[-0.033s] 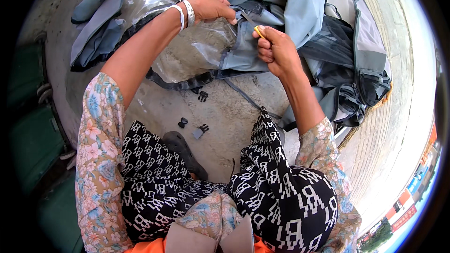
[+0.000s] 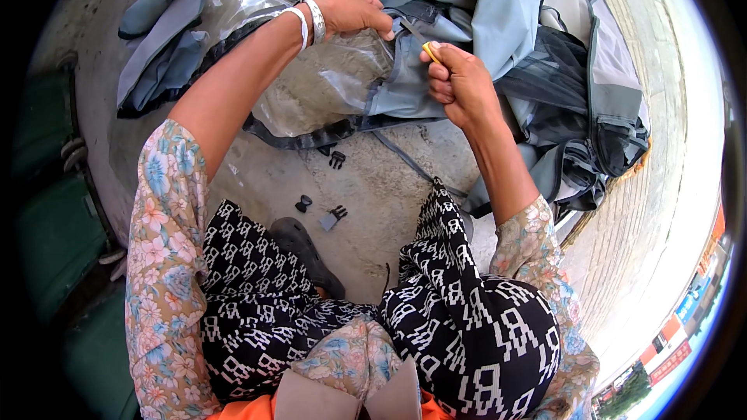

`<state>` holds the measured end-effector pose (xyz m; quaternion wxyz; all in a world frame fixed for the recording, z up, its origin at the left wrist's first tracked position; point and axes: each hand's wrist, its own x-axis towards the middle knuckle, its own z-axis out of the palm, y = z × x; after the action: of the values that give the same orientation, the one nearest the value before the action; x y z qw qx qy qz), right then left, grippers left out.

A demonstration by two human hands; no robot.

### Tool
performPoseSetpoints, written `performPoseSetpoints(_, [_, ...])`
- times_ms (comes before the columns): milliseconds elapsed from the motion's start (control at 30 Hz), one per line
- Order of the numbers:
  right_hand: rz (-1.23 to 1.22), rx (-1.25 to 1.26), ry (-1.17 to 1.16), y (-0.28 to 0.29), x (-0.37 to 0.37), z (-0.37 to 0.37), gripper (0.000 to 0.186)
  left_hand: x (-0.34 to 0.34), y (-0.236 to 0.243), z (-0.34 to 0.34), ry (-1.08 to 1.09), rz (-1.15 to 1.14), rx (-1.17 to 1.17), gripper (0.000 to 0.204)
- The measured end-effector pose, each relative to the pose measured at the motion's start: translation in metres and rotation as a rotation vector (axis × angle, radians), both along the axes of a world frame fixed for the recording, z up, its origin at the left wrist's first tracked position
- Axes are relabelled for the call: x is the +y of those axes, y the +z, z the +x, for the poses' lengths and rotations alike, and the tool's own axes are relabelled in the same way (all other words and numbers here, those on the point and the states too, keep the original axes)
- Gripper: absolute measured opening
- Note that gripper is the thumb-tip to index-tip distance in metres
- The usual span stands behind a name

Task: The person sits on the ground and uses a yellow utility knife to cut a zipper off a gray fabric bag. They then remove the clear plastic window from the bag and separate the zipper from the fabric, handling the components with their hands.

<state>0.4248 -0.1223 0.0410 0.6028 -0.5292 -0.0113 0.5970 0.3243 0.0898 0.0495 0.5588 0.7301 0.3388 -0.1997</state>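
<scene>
Strap [image 2: 410, 29] of the grey fabric cover [image 2: 467, 39] runs diagonally between your hands: your left hand [image 2: 354, 9] pinches its upper-left end, while your right hand [image 2: 459, 85], fisted around a small yellow-handled tool [image 2: 430, 50], meets it from the lower right, both touching.

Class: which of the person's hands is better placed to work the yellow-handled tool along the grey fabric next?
Right, probably. The right hand grips the yellow-handled tool at the grey fabric; the left hand pins it.
</scene>
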Motion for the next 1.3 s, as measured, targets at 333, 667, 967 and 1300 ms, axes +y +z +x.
performPoseSetpoints(333, [-0.093,-0.169,-0.039,0.005,-0.005,-0.006,0.021,-0.007,0.003,0.0,-0.048,0.13,-0.08,0.024])
performPoseSetpoints(667, [-0.122,-0.17,-0.199,0.004,-0.03,0.004,0.02,-0.007,0.023,0.0,-0.054,0.043,-0.007,0.022])
performPoseSetpoints(967, [-0.103,-0.177,0.009,0.032,-0.028,-0.007,0.024,-0.006,0.015,-0.011,0.005,-0.025,-0.042,0.015])
performPoseSetpoints(1300, [-0.121,-0.084,0.088,0.011,-0.008,0.016,0.024,-0.011,0.019,-0.009,-0.017,-0.022,-0.028,0.018])
